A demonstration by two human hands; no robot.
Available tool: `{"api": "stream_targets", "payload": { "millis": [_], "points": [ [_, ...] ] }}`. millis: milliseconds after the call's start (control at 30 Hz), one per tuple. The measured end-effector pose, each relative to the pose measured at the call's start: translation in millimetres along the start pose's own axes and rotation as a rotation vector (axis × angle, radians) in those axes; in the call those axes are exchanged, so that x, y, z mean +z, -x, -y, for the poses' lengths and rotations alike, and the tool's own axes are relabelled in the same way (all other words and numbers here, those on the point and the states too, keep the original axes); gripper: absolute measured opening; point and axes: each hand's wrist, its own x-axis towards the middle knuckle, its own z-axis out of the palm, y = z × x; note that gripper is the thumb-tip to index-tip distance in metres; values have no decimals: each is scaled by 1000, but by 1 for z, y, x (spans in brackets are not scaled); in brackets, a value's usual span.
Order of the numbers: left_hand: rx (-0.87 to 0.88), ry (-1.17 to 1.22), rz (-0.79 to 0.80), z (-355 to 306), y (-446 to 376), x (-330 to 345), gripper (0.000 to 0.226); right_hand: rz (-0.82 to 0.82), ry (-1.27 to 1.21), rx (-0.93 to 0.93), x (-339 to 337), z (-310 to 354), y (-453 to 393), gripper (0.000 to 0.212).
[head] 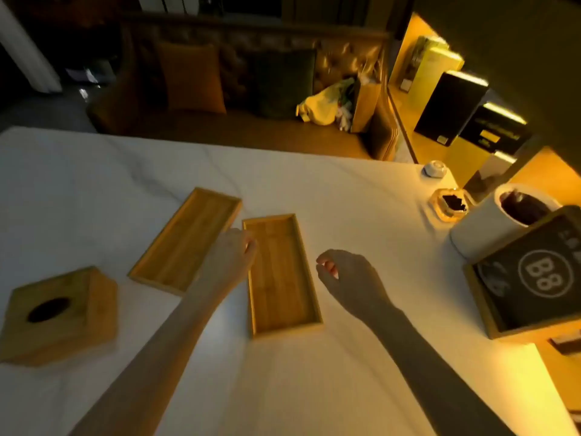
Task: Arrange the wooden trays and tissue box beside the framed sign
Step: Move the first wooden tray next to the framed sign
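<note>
Two shallow wooden trays lie on the white table. The left tray [185, 240] is angled; the right tray [279, 275] runs lengthwise toward me. My left hand [231, 256] rests at the right tray's left rim, fingers touching its far left corner, between the two trays. My right hand [349, 275] hovers just right of that tray with curled fingers and holds nothing. A square wooden tissue box [63, 313] with a dark oval hole sits at the far left. The framed sign [531, 278], dark with "B8" in a circle, stands at the right edge.
A white paper roll [490, 225] lies behind the sign. Beyond it are a glass ashtray [449, 204] and a small white round object [435, 168]. A sofa with cushions and a yellow bag [320, 105] is behind the table. Lit shelves stand at the right.
</note>
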Motion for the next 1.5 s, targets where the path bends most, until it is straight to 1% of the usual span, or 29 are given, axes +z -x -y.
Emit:
{"api": "stream_targets", "payload": {
  "millis": [67,100,200,267,333,433,500,600,700,767,833,933,1067,1200,1300,1400,1500],
  "points": [
    [-60,67,-21,11,6,17,18,-21,-57,89,25,-9,3,23],
    [-108,80,-10,17,12,29,19,-26,-81,122,40,-14,7,25],
    [-197,108,52,29,32,58,42,-28,-138,222,77,-24,18,35],
    [-210,24,80,43,38,74,55,-25,-124,276,94,-30,22,46],
    [-215,-91,134,59,41,88,61,15,-85,341,113,-36,28,54],
    [-235,-156,182,65,43,98,59,18,-48,417,128,-37,35,55],
    [-244,-141,167,66,44,102,53,-18,-38,435,132,-36,37,47],
    [-272,-37,96,66,45,108,43,-54,-90,462,134,-33,33,32],
    [-309,36,30,61,44,110,36,-60,-163,523,130,-30,26,23],
    [-350,90,6,55,41,108,32,-63,-197,537,126,-30,23,20],
    [-399,160,-19,50,38,104,31,-33,-205,527,123,-31,22,22],
    [-485,304,-28,42,37,94,35,-30,-253,537,116,-30,22,23],
    [-547,492,57,40,38,82,37,-77,-529,593,100,-28,23,22],
    [-697,815,173,42,37,65,44,34,-783,634,88,-29,21,32],
    [-691,903,239,40,39,53,48,82,-834,577,77,-34,24,32],
    [-672,924,241,32,37,44,47,109,-886,522,64,-37,31,29],
    [-627,929,250,15,37,36,44,83,-844,453,51,-43,40,28]
  ]
}}
